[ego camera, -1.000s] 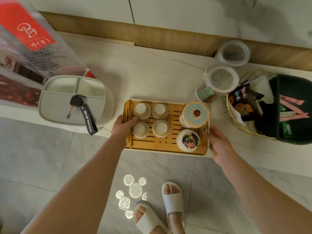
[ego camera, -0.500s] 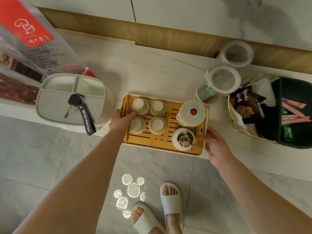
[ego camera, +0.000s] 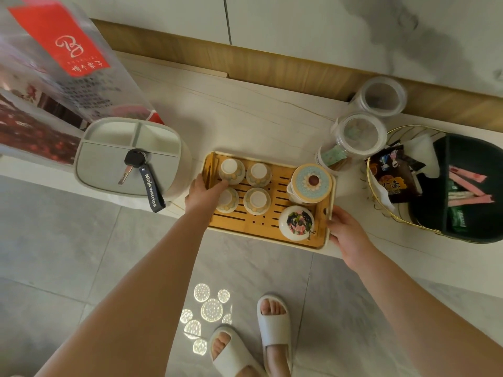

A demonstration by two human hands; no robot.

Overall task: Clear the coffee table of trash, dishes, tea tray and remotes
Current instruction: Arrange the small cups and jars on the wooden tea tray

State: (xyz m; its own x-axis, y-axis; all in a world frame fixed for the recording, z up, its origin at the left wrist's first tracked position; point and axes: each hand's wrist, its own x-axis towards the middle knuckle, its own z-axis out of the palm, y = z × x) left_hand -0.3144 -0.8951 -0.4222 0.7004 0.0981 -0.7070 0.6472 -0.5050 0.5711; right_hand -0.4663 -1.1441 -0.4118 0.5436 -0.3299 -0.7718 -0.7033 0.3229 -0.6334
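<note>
Your left hand (ego camera: 202,193) grips the left edge of the bamboo tea tray (ego camera: 268,221), thumb lying over the slats against the near-left cup (ego camera: 227,200), while your right hand (ego camera: 344,232) is closed on the tray's right edge. The tray sits at the near edge of the pale table (ego camera: 258,123), carrying four small cups, a lidded pot (ego camera: 313,182) and a flowered lid (ego camera: 298,223), between the grey divided box (ego camera: 130,156) on the left and the wire basket (ego camera: 381,213) on the right.
</note>
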